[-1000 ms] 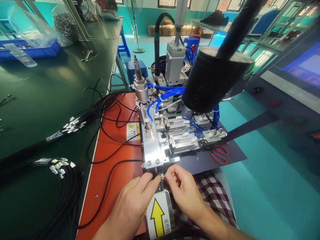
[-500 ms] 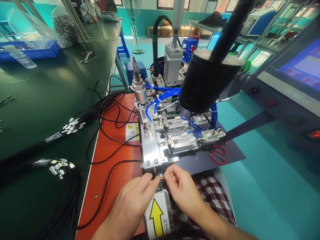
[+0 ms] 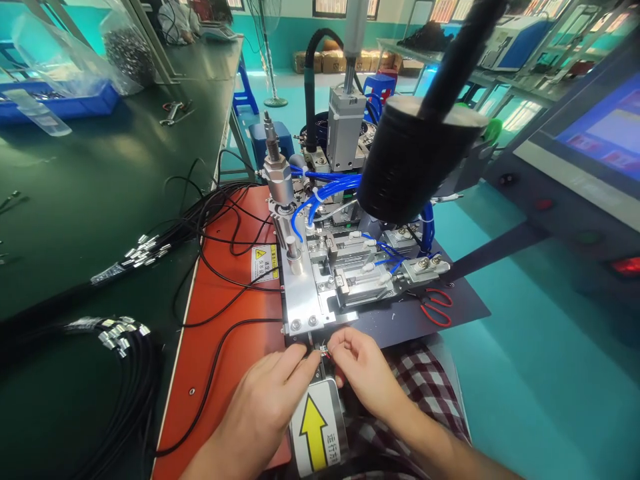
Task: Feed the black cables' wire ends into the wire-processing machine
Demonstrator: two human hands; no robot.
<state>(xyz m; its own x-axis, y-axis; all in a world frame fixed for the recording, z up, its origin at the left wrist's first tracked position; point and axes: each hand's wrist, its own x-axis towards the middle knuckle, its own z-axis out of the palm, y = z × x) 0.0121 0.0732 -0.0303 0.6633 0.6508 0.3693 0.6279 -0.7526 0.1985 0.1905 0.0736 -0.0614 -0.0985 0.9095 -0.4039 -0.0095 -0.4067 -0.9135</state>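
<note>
A person's left hand [image 3: 273, 393] and right hand [image 3: 363, 373] meet at the front edge of a metal fixture [image 3: 320, 293], fingers pinched together on a tiny connector [image 3: 324, 349] with what looks like a red wire; it is too small to be sure. Just below sits a plate with a yellow arrow [image 3: 313, 430]. Red scissors [image 3: 436, 307] lie to the right, and bundled black cables [image 3: 120, 333] rest on the green tabletop [image 3: 90, 193] to the left.

Scissors [image 3: 437, 308] right of fixture [image 3: 320, 287]
</note>
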